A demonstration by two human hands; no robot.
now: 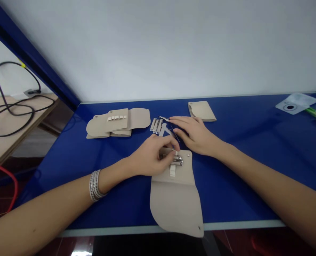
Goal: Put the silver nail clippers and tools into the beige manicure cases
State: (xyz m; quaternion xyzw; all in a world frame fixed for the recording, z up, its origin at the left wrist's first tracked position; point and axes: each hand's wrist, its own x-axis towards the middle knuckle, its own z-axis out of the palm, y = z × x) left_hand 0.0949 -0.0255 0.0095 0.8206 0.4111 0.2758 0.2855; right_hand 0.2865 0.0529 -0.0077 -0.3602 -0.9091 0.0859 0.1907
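Left hand (151,156) has its fingers (171,143) pinched together on a metal clipper (177,160), lying crosswise in a strap loop of the open beige pouch (175,206). Right hand (193,134) is farther off, fingers spread, tips just by some tweezers (164,118). Plenty of open blue table (235,199) to the pouch's right.

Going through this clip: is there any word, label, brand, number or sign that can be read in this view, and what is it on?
No word, label, brand, number or sign can be read anywhere in this view.
The metal grooming tools on the blue table show no legible marks.
The pale flat piece with a round hole shows no readable text.
The green item at the right edge is too small and blurred to tell whether it bears print.
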